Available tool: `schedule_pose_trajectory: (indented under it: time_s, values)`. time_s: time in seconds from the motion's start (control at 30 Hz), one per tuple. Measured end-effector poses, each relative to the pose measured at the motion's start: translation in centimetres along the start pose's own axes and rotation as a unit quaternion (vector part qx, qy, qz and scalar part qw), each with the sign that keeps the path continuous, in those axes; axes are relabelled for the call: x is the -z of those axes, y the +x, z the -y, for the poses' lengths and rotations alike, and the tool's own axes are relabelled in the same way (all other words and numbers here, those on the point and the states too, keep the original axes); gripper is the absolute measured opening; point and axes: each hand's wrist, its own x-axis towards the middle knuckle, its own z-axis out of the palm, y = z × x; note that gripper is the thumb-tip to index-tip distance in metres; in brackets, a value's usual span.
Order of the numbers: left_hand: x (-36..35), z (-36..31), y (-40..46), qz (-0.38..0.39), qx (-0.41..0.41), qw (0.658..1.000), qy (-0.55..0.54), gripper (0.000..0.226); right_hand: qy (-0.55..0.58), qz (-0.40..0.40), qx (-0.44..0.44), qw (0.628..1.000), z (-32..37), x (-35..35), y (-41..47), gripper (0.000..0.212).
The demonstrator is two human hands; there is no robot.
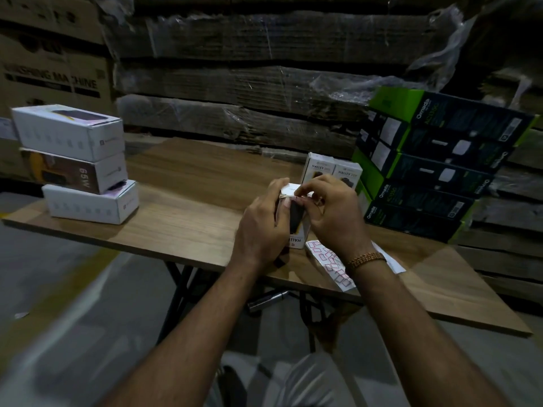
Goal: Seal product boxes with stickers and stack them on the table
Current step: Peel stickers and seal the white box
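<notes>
A small white Halley product box [297, 230] stands near the middle of the wooden counter [188, 207], a little back from its near edge, and both hands are on it. The left hand [261, 227] wraps the box's left side, its grip closed around the carton with the thumb lying across the top flap. The right hand [332, 210] bends over the upper right edge, fingertips [302, 191] pinched together at the flap; whether a sticker sits between them cannot be told, as the fingers hide that spot. A gold bracelet [365, 258] circles the right wrist. Just to the right of the held box, partly under the right wrist, a white sticker sheet [332, 265] with small red-bordered labels lies flat, running toward the near edge. Behind the hands two more Halley boxes [333, 171] stand upright side by side, touching, flaps closed. At the right end of the counter, toward the far corner, a leaning stack of black-and-green Omada cartons [435, 168] rises five high, all closed. At the left end three larger cartons [76, 163] are stacked: white at the bottom, a brown one marked 65W between, white on top, each shut so nothing inside shows. Shrink-wrapped flattened cardboard [249, 77] fills the background, beside a washing machine carton [50, 69] at the far left.
</notes>
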Motion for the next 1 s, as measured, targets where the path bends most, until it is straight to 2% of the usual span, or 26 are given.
schedule_pose_trajectory:
  time_s: [0.2,0.4,0.5,0.6,0.7,0.8,0.93,1.0]
  values:
    - [0.3,-0.1,0.0,0.004,0.007,1.000,-0.017,0.047,0.024,0.022,-0.027,0.999,0.1,0.2,-0.1,0.026]
    - [0.1,0.3,0.2,0.096,0.070,0.990,-0.073,0.100,0.027,-0.022,-0.063,0.997,-1.2,0.8,-0.9,0.035]
    - [0.0,0.7,0.4,0.127,0.104,0.984,-0.074,0.115,0.052,-0.043,-0.105,0.992,-2.4,1.0,-1.6,0.048]
    - [0.1,1.1,0.5,0.134,0.114,0.981,-0.080,0.120,0.050,-0.049,-0.125,0.990,-3.3,1.3,-2.5,0.057]
    - [0.2,1.1,0.7,0.120,0.127,0.978,-0.114,0.121,0.026,-0.035,-0.125,0.991,-3.7,1.2,-3.6,0.078]
    - [0.3,1.0,0.7,0.065,0.116,0.982,-0.135,0.129,-0.039,0.016,-0.087,0.995,-3.5,1.2,-4.2,0.099]
    - [0.4,0.7,0.5,0.015,0.066,0.992,-0.106,0.135,-0.182,0.055,-0.050,0.980,-2.4,1.1,-3.7,0.098]
    - [0.3,0.6,0.4,0.004,0.042,0.994,-0.098,0.133,-0.209,0.067,-0.024,0.975,-2.1,0.8,-3.3,0.093]
